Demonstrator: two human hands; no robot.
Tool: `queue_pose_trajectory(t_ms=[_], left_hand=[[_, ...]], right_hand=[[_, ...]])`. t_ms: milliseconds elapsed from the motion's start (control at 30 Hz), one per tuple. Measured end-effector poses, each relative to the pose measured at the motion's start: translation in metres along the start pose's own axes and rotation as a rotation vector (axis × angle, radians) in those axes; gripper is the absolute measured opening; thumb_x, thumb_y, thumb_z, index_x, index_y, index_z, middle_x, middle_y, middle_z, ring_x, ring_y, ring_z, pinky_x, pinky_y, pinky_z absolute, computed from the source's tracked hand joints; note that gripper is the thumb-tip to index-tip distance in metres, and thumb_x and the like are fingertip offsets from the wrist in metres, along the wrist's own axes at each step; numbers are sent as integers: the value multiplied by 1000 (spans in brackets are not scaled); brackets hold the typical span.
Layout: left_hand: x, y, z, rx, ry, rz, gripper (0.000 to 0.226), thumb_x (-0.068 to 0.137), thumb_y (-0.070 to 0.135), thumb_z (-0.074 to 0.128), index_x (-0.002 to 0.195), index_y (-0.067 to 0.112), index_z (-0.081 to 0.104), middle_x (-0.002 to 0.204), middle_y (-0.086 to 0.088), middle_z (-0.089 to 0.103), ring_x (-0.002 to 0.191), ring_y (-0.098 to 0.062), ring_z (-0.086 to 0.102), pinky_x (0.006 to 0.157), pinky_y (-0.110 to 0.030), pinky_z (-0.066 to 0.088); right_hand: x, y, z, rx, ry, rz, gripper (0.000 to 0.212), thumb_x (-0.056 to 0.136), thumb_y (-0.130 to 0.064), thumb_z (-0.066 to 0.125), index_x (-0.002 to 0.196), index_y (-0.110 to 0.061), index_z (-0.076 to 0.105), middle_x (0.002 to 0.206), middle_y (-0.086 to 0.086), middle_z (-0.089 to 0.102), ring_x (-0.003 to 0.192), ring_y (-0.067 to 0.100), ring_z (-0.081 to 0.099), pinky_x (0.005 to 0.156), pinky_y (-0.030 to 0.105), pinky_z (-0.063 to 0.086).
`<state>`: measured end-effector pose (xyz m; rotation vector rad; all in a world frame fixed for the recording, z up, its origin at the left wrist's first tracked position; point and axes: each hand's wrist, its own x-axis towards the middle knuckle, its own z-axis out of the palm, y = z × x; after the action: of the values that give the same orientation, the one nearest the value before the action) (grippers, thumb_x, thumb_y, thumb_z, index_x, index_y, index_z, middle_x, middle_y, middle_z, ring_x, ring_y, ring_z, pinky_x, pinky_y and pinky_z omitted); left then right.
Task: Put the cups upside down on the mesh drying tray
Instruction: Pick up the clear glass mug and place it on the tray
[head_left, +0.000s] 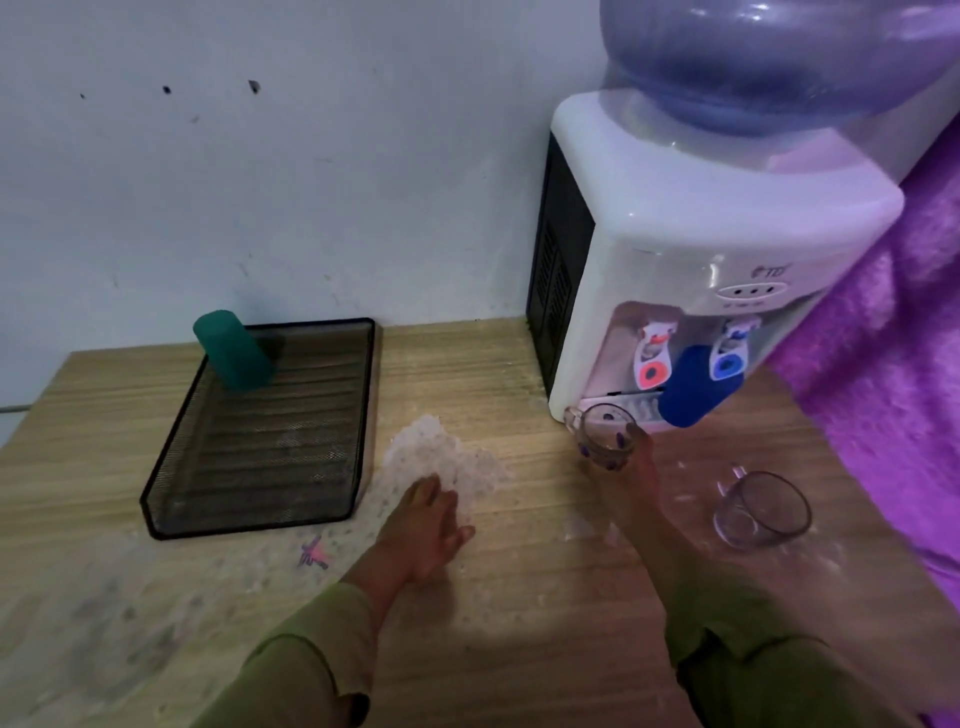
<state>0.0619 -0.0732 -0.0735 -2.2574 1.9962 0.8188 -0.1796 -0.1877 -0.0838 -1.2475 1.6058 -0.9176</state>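
Right hand clasps a small glass cup, centre-right of frame, seemingly around its wall. Rigid, light, breakable, perhaps wet and slippery. Left hand lies open on the desk.

pale wall, wooden tabletop, purple curtain

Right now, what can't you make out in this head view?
- Right hand: grip on the glass mug is blurred; fingers hidden behind the glass.
- Blue cup: covers the dispenser's drip tray; whether it stands or leans is unclear.
- Water bottle: cut by the top edge.
- Dispenser label: too small.
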Motion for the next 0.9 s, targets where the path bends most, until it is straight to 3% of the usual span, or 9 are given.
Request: queue_pose_trajectory(t_ms=[67, 167, 267, 333, 467, 567, 667, 800, 900], left_hand=[[0, 2, -2, 2, -16, -2, 68, 91, 54, 40, 145, 16, 25, 160, -11, 8, 148, -27, 5, 120, -37, 14], [0, 6, -9, -42, -38, -8, 67, 90, 57, 39, 142, 15, 32, 157, -13, 20, 146, -28, 13, 119, -40, 21], [1, 10, -19, -157, 28, -10, 70, 81, 67, 39, 131, 19, 44, 139, -7, 47, 131, -27, 42, 108, -40, 39], [3, 15, -27, -257, 84, 20, 68, 79, 62, 40, 134, 21, 44, 138, -5, 50, 124, -22, 49, 104, -32, 42], [14, 36, -57, -391, 262, 142, 45, 89, 12, 55, 134, 12, 47, 138, -8, 52, 126, -20, 50, 100, -18, 35], [22, 45, -79, -447, 336, 202, 51, 88, 7, 58, 136, 16, 46, 140, -6, 52, 124, -19, 53, 97, -23, 43], [29, 40, -92, -402, 347, 255, 48, 87, 7, 59, 133, 17, 50, 136, -7, 56, 117, -20, 60, 95, -22, 46], [27, 21, -106, -376, 416, 256, 32, 85, 5, 62, 117, 10, 65, 112, -11, 72, 94, -18, 68, 89, -25, 51], [24, 1, -112, -478, 457, 209, 23, 85, 2, 61, 106, 6, 70, 91, -15, 75, 69, -9, 63, 72, -23, 52]], right_hand=[[7, 6, -1, 40, 7, -45, 78, 49, -52, 85, 118, -33, 52, 109, 6, 64, 87, 7, 68, 75, 25, 59], [4, -2, -1, 84, 1, -41, 75, 56, -37, 86, 121, -23, 52, 110, 6, 62, 88, 6, 63, 68, 8, 51], [0, -4, 3, 110, 41, -57, 75, 62, -8, 85, 127, -8, 47, 115, 3, 55, 99, 18, 56, 72, 11, 44], [0, -3, 7, 105, 9, -64, 73, 60, -10, 86, 123, -10, 50, 114, 3, 60, 99, 22, 61, 73, 16, 47], [-9, -19, 18, 100, -136, -128, 64, 60, -6, 85, 115, -16, 52, 110, 6, 61, 98, 22, 61, 76, 22, 51], [-17, -36, 32, 62, -232, -187, 71, 61, -9, 85, 122, -17, 49, 114, 5, 59, 103, 21, 60, 86, 31, 54], [-22, -51, 46, 27, -291, -248, 73, 62, -11, 85, 125, -13, 49, 116, 6, 62, 104, 20, 61, 78, 14, 51], [-27, -73, 65, 18, -336, -319, 67, 62, -15, 84, 121, -14, 53, 113, 8, 64, 102, 22, 63, 80, 18, 54], [-28, -86, 81, 11, -383, -306, 67, 63, -19, 85, 122, -15, 52, 113, 5, 64, 103, 19, 64, 79, 16, 55]])
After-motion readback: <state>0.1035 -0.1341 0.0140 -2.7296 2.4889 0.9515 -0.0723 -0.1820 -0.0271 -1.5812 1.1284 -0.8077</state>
